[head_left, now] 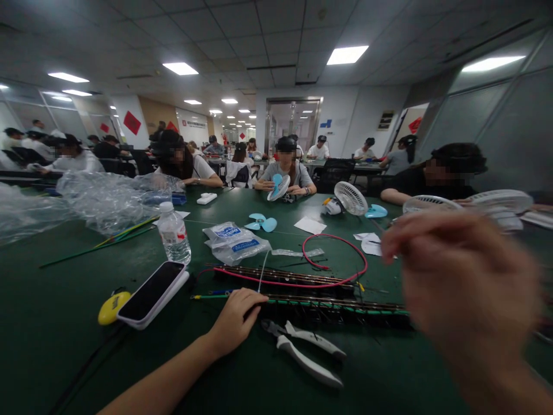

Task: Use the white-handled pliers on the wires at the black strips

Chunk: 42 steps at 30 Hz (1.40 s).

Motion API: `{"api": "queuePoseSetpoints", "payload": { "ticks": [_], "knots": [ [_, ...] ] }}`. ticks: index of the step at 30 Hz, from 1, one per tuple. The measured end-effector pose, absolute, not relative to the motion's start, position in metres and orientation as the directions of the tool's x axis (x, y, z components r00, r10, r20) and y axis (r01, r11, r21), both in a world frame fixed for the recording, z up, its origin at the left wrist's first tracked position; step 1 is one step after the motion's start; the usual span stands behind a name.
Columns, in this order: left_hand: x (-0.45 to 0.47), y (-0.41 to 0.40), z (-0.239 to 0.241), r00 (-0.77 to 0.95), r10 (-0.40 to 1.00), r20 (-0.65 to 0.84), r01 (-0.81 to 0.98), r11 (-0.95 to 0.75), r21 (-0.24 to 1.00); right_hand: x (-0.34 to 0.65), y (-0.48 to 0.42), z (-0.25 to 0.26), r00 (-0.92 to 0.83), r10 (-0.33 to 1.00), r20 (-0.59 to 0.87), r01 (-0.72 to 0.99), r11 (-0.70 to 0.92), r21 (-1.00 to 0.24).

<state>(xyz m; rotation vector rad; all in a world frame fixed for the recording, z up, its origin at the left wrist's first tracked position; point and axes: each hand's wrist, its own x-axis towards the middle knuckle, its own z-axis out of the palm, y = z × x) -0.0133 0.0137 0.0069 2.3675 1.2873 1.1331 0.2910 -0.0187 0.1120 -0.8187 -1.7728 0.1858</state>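
My left hand [235,317] is closed over a green cable [211,297] that runs along a dark strip of copper-coloured bars [319,304]. A thin white cable tie [263,270] rises from beside its fingertips. Raised at the right, close to the camera, my right hand [466,276] is smeared by motion, so whatever its fingers hold is unclear. Behind the first strip lies a second one [289,276], with a red cable [365,256] along it that loops back. Cutting pliers [305,351] with white handles rest, jaws apart, just right of my left hand.
A phone [151,294], a yellow tape measure [113,307] and a water bottle [173,233] stand at the left. Beyond are plastic bags [235,241], blue fan blades [261,222] and fan grilles [351,199]. Co-workers sit across the table [207,380] and to the right.
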Motion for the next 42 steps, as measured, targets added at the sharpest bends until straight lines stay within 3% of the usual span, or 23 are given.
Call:
{"api": "queuePoseSetpoints", "payload": {
  "ticks": [3,5,7,9,12,14,17,24,31,35,40,42],
  "knots": [
    [-0.012,0.014,0.004,0.308,0.778,0.548,0.624,-0.600,0.501,0.236,-0.014,0.126,-0.480,0.575,0.662,0.392,0.816,-0.425],
    [-0.012,0.015,0.004,0.293,0.765,0.573,0.627,-0.606,0.489,0.218,-0.028,0.100,-0.739,0.412,0.533,0.343,0.911,-0.229],
    [-0.012,0.015,0.004,0.263,0.758,0.597,0.647,-0.598,0.473,0.216,-0.040,0.065,-0.859,0.215,0.465,0.241,0.970,-0.003],
    [-0.012,0.015,0.004,0.235,0.754,0.614,0.679,-0.579,0.452,0.222,-0.043,0.037,-0.853,0.227,0.470,0.272,0.962,0.029],
    [-0.012,0.016,0.004,0.226,0.748,0.624,0.722,-0.558,0.408,0.231,-0.035,0.025,-0.746,0.526,0.410,0.550,0.832,-0.066],
    [-0.012,0.017,0.004,0.235,0.743,0.626,0.739,-0.556,0.382,0.232,-0.027,0.027,-0.676,0.657,0.334,0.663,0.740,-0.112],
    [-0.012,0.019,0.003,0.248,0.740,0.626,0.750,-0.555,0.359,0.229,-0.021,0.028,-0.645,0.725,0.242,0.714,0.685,-0.148],
    [-0.012,0.020,0.002,0.259,0.736,0.625,0.742,-0.566,0.358,0.220,-0.021,0.011,-0.428,0.839,0.335,0.866,0.487,-0.112],
    [-0.013,0.020,0.003,0.183,0.706,0.684,0.708,-0.577,0.406,0.217,-0.022,0.015,-0.437,0.791,0.428,0.844,0.525,-0.109],
    [-0.014,0.019,0.002,0.072,0.702,0.708,0.700,-0.541,0.465,0.220,-0.033,0.030,-0.434,0.679,0.592,0.797,0.596,-0.098],
    [-0.011,0.014,0.002,0.009,0.738,0.674,0.661,-0.510,0.550,0.218,-0.047,0.043,-0.582,0.456,0.673,0.682,0.725,0.098],
    [-0.009,0.012,0.001,0.028,0.784,0.620,0.619,-0.501,0.605,0.213,-0.050,0.038,-0.578,0.378,0.723,0.637,0.763,0.110]
  ]
}}
